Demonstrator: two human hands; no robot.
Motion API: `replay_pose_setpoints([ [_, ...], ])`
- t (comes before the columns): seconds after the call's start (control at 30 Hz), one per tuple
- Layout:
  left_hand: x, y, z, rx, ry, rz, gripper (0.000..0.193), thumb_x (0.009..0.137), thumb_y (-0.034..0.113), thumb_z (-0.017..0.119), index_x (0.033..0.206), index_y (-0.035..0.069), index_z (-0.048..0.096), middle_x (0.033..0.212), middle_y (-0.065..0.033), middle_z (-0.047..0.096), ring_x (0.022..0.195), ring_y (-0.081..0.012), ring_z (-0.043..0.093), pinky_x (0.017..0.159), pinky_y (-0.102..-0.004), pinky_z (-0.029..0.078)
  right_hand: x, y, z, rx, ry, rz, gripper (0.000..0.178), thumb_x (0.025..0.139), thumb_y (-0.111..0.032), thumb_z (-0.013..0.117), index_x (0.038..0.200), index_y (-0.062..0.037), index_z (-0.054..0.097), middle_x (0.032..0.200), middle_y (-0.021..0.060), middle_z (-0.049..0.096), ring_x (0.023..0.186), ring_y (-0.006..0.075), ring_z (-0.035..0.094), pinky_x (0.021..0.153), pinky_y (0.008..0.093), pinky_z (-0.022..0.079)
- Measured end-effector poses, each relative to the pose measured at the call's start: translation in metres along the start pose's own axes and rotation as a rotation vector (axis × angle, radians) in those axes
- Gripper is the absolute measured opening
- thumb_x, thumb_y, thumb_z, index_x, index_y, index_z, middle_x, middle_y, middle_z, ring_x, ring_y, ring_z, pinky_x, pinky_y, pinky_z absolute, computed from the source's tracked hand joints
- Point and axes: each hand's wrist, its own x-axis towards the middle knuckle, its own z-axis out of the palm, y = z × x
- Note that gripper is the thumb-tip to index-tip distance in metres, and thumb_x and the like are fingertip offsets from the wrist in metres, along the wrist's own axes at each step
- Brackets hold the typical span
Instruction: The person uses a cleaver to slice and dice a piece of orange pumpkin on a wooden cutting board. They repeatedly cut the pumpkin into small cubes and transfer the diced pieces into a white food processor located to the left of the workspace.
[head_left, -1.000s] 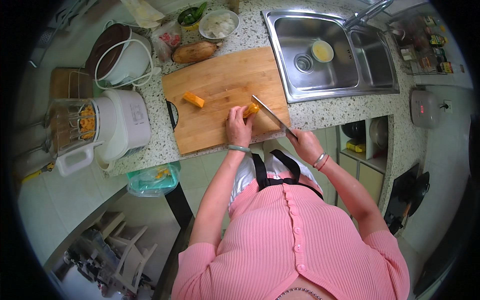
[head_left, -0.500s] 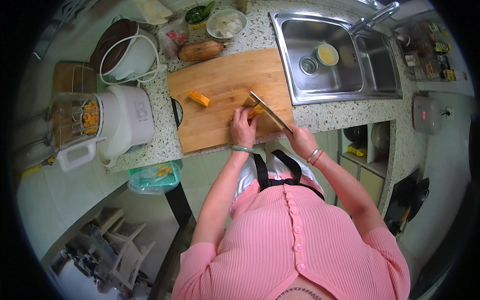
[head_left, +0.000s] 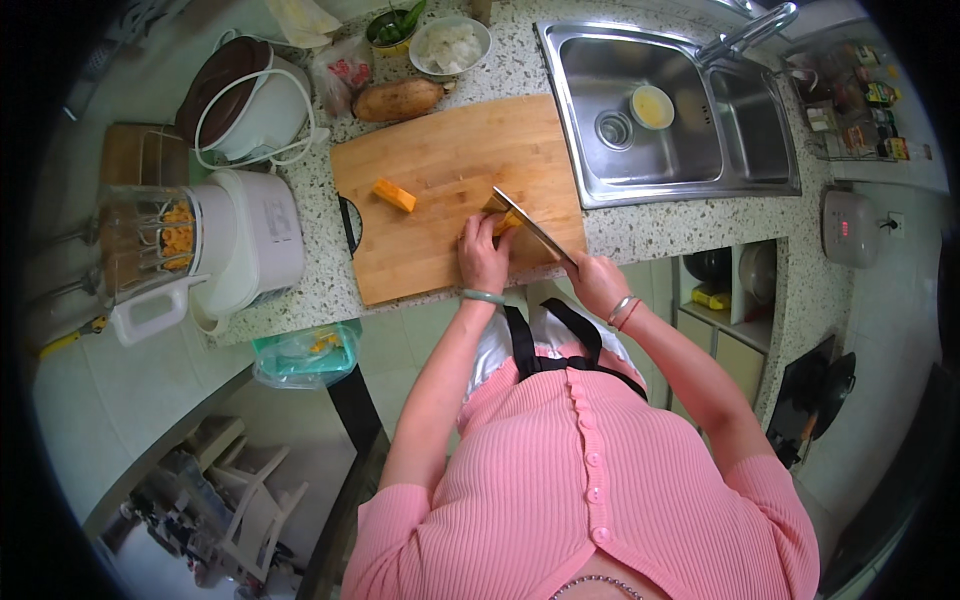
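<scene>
My left hand (head_left: 483, 256) is closed on a piece of orange vegetable (head_left: 507, 220), like pumpkin, and pins it to the wooden cutting board (head_left: 450, 150). In my right hand (head_left: 598, 284) is the handle of a kitchen knife (head_left: 536, 226). Its wide blade slants up and left, right against the orange piece by my left fingertips. My fingers partly hide that piece. Another orange chunk (head_left: 394, 195) lies on the board to the left, apart from both hands.
Behind the board lie a brown elongated root (head_left: 398, 101) and a white bowl (head_left: 450, 47) of pale pieces. Left stands a blender jug (head_left: 150, 245) with orange bits inside. The sink (head_left: 640, 190), holding a small bowl (head_left: 652, 107), borders the board's right. A teal bin (head_left: 300, 355) sits below the counter.
The knife's tip has shifted slightly left and my right hand has moved slightly left with it. My left hand keeps its grip on the orange piece. The whole view has drifted a little.
</scene>
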Motion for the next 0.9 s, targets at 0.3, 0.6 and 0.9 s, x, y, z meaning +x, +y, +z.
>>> replay_pose_setpoints([
  [0.3,-0.004,0.007,-0.003,-0.034,-0.050,-0.097,0.031,0.080,0.013,0.073,0.108,0.007,0.062,0.109,-0.0132,0.058,0.100,-0.0354,0.059,0.083,-0.0437,0.049,-0.012,-0.010,-0.018,0.061,0.038,-0.045,0.025,0.095,-0.025,0.056,0.088,-0.0026,0.065,0.076,0.0252,0.064,0.073,0.0448,0.063,0.066,0.0543,0.050],
  [0.6,-0.006,-0.002,0.004,-0.012,0.058,0.011,0.028,0.080,0.012,0.075,0.104,0.004,0.063,0.104,-0.0132,0.059,0.087,-0.0324,0.060,0.074,-0.0397,0.049,-0.019,-0.007,-0.010,-0.006,-0.004,-0.002,0.024,0.096,-0.025,0.055,0.092,-0.0031,0.065,0.077,0.0236,0.066,0.073,0.0435,0.064,0.067,0.0540,0.050],
  [0.9,-0.006,0.001,-0.001,0.024,0.019,0.030,0.031,0.082,0.016,0.073,0.108,0.005,0.062,0.107,-0.0145,0.058,0.094,-0.0335,0.059,0.080,-0.0417,0.048,0.002,0.002,0.005,0.049,0.037,-0.061,0.027,0.096,-0.027,0.055,0.085,-0.0027,0.062,0.076,0.0238,0.065,0.075,0.0439,0.064,0.066,0.0549,0.050],
])
